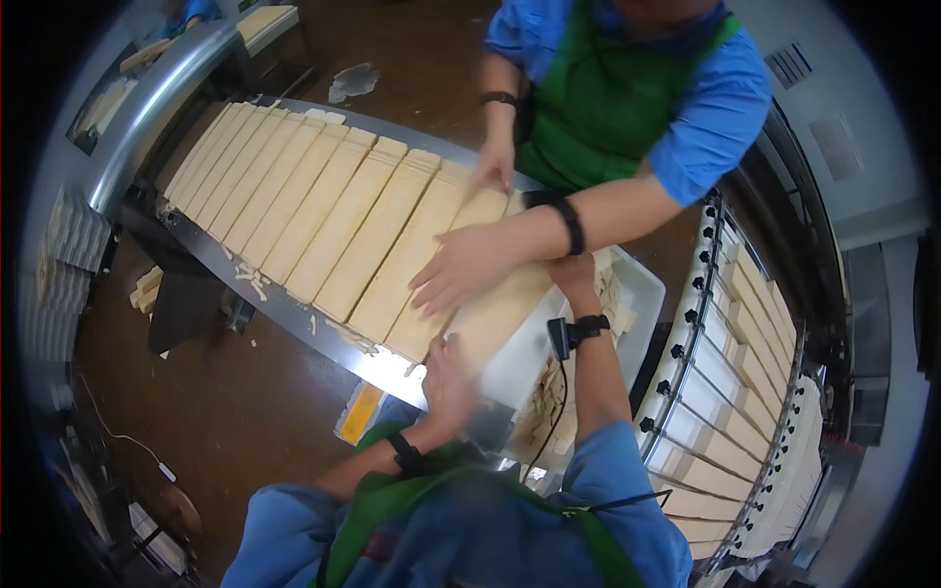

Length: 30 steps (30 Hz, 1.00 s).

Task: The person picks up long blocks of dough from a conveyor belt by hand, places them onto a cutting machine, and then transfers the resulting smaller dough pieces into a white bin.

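Note:
A long, pale stack of dough sheets (505, 314) lies across the near end of the metal table, blurred along its side. My left hand (451, 387), smeared by motion, is closed at its near end. My right hand (575, 276) grips its far end, partly hidden by a co-worker's forearm. The co-worker's hand (470, 257) lies spread over the neighbouring dough strips, and their other hand (492, 165) touches the strips' far ends. More dough strips (323, 206) lie side by side along the table to the left. A white bin (642, 294) of dough scraps is right beside my right forearm.
Dough crumbs line the edge of the metal table (294, 294). At right is a machine (711, 382) with black knobs and rows of dough strips. A co-worker in a green apron (598, 108) stands opposite. A cable (559, 416) hangs from my right wrist.

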### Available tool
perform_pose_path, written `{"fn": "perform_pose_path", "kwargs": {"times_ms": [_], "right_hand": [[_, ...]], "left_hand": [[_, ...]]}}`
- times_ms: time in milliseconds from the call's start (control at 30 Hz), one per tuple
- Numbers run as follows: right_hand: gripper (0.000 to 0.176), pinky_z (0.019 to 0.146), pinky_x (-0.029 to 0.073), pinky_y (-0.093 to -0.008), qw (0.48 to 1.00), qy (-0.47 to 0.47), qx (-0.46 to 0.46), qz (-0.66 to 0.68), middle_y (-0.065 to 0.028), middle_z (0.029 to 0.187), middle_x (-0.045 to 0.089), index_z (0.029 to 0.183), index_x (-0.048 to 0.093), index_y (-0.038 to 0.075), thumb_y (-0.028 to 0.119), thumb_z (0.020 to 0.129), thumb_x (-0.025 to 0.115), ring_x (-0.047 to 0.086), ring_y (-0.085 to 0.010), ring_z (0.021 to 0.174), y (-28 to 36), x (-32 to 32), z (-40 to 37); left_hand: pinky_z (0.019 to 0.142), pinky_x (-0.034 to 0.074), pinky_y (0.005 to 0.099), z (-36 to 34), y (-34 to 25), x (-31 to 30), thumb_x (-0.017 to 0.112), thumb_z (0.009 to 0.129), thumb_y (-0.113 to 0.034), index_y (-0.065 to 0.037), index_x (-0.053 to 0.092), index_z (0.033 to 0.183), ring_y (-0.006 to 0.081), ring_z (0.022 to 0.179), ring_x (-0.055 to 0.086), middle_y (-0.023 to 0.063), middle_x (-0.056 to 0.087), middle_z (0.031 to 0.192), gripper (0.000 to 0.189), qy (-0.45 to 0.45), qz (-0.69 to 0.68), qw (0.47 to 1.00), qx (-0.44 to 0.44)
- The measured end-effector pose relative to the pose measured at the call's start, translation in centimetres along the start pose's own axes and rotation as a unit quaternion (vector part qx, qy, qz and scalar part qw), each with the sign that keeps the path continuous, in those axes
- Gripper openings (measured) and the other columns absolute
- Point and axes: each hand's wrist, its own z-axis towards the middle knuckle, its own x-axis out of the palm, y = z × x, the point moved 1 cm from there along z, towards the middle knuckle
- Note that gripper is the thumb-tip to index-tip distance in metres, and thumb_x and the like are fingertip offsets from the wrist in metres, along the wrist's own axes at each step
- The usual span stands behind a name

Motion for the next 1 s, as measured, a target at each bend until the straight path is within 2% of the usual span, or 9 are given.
{"fn": "perform_pose_path", "kwargs": {"times_ms": [33, 100, 167, 233, 333, 500, 700, 800, 1000], "right_hand": [[0.052, 0.095, 0.056, -0.0522, 1.000, -0.002, 0.006, -0.003, -0.0259, 0.117, 0.069, 0.126, 0.064, -0.001, 0.044, 0.100, 0.065, 0.069, -0.0437, 0.109, -0.2, -1.7, -0.4], [0.054, 0.091, 0.057, -0.0534, 0.964, 0.134, 0.228, -0.040, -0.0290, 0.121, 0.068, 0.127, 0.063, -0.002, 0.045, 0.100, 0.064, 0.069, -0.0448, 0.107, -1.1, -4.7, -1.9], [0.056, 0.092, 0.057, -0.0537, 0.952, 0.148, 0.267, -0.029, -0.0309, 0.122, 0.068, 0.126, 0.064, -0.003, 0.046, 0.100, 0.064, 0.069, -0.0463, 0.108, -1.2, -6.8, -2.8], [0.055, 0.091, 0.056, -0.0545, 0.966, 0.083, 0.242, -0.025, -0.0306, 0.116, 0.069, 0.121, 0.065, -0.003, 0.047, 0.099, 0.065, 0.068, -0.0469, 0.108, -0.9, -7.1, -4.0], [0.054, 0.091, 0.056, -0.0540, 0.938, 0.074, 0.336, 0.032, -0.0302, 0.112, 0.070, 0.120, 0.066, -0.003, 0.046, 0.097, 0.068, 0.068, -0.0462, 0.107, -0.4, -7.2, -5.7], [0.048, 0.093, 0.054, -0.0532, 0.905, -0.089, 0.417, -0.009, -0.0261, 0.107, 0.067, 0.111, 0.063, -0.003, 0.041, 0.095, 0.071, 0.065, -0.0433, 0.105, 1.7, -15.0, -13.2], [0.047, 0.091, 0.051, -0.0539, 0.772, -0.222, 0.563, -0.194, -0.0231, 0.107, 0.063, 0.119, 0.060, -0.002, 0.036, 0.095, 0.072, 0.061, -0.0436, 0.104, 7.3, -32.5, -29.1], [0.046, 0.093, 0.050, -0.0537, 0.697, -0.339, 0.578, -0.255, -0.0235, 0.112, 0.065, 0.127, 0.060, -0.002, 0.031, 0.097, 0.071, 0.062, -0.0445, 0.107, 11.3, -40.9, -36.7], [0.043, 0.093, 0.051, -0.0533, 0.558, -0.343, 0.696, -0.293, -0.0255, 0.115, 0.071, 0.128, 0.065, 0.000, 0.035, 0.102, 0.064, 0.066, -0.0456, 0.109, 15.6, -47.1, -52.9]], "left_hand": [[0.092, 0.053, 0.0525, 0.1, -0.5, 0.2, 0.085, 0.078, -0.010, 0.005, 0.035, 0.149, 0.0487, 0.115, 0.059, 0.0279, 0.042, 0.133, 0.088, 0.004, 0.002, 1.000, 0.005], [0.092, 0.053, 0.0515, 0.4, -1.8, 0.6, 0.086, 0.078, -0.017, 0.003, 0.033, 0.152, 0.0470, 0.119, 0.058, 0.0291, 0.045, 0.135, 0.093, 0.046, 0.037, 0.998, 0.021], [0.092, 0.054, 0.0516, 1.1, -3.0, 0.2, 0.087, 0.077, -0.022, 0.001, 0.033, 0.152, 0.0469, 0.119, 0.059, 0.0298, 0.046, 0.136, 0.095, 0.093, 0.031, 0.995, -0.012], [0.092, 0.054, 0.0517, 0.9, -3.2, 0.9, 0.088, 0.077, -0.027, -0.001, 0.034, 0.152, 0.0468, 0.118, 0.059, 0.0305, 0.047, 0.138, 0.096, 0.146, 0.032, 0.988, -0.039], [0.096, 0.051, 0.0548, 0.7, -1.6, 3.4, 0.091, 0.074, -0.037, -0.005, 0.036, 0.150, 0.0463, 0.118, 0.060, 0.0265, 0.054, 0.133, 0.099, 0.032, 0.076, 0.995, 0.054], [0.099, 0.047, 0.0541, -1.0, -3.7, 3.7, 0.091, 0.071, -0.013, -0.009, 0.046, 0.147, 0.0455, 0.120, 0.057, 0.0211, 0.055, 0.129, 0.088, 0.027, 0.069, 0.984, 0.160], [0.101, 0.046, 0.0523, -8.4, -12.8, 4.7, 0.089, 0.071, -0.008, -0.013, 0.053, 0.145, 0.0432, 0.121, 0.055, 0.0189, 0.052, 0.134, 0.083, 0.123, -0.006, 0.938, 0.323], [0.101, 0.047, 0.0501, -13.2, -18.2, 5.0, 0.088, 0.071, -0.007, -0.014, 0.055, 0.145, 0.0440, 0.124, 0.053, 0.0218, 0.051, 0.135, 0.082, 0.215, -0.034, 0.865, 0.451], [0.104, 0.047, 0.0472, -22.9, -23.1, 4.2, 0.086, 0.077, -0.010, -0.011, 0.046, 0.153, 0.0417, 0.117, 0.055, 0.0203, 0.046, 0.128, 0.085, 0.503, -0.011, 0.731, 0.462]]}}
